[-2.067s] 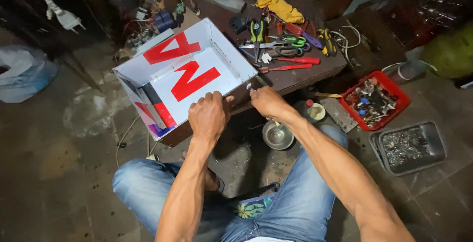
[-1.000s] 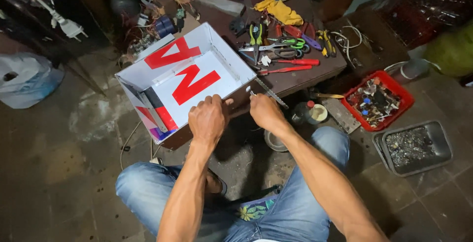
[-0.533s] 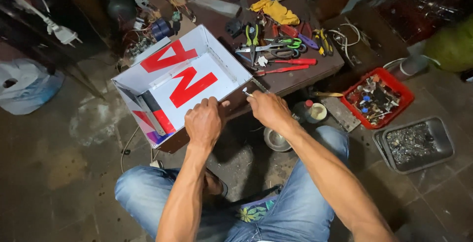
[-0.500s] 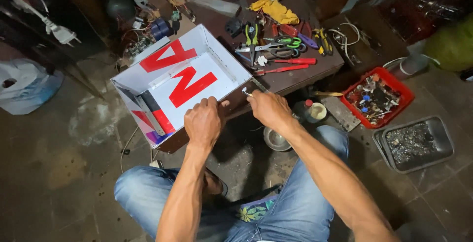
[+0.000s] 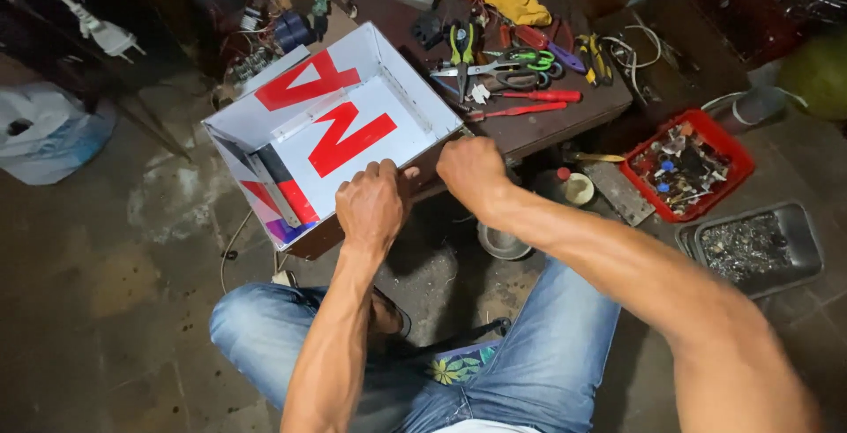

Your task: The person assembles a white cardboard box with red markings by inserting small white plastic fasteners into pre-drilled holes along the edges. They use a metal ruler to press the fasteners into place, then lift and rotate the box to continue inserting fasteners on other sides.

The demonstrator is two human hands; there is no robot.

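Two hands worked at the near rim of a white box (image 5: 353, 124) with large red shapes on its inner faces, which lay tilted on the front corner of the counter (image 5: 547, 124). The left hand (image 5: 372, 206) sat on the box's near edge, its fingers (image 5: 379, 171) curled together over the rim and pressing down on it. The right hand (image 5: 472, 171) was closed into a fist just beside the box's right corner; whether its fingers pinched some small tool or the wall itself could not be told, since the knuckles hid them.

Judging by this, the step in hand was steadying the box while working on its right near corner. The next move would likely call for a firm hold by the left fingers so the box did not slide off the counter edge.

Beyond the right fingers lay screwdrivers (image 5: 529, 102), pliers and scissors (image 5: 507, 67); further right, on the floor, stood a red tray (image 5: 729, 168) of small parts.
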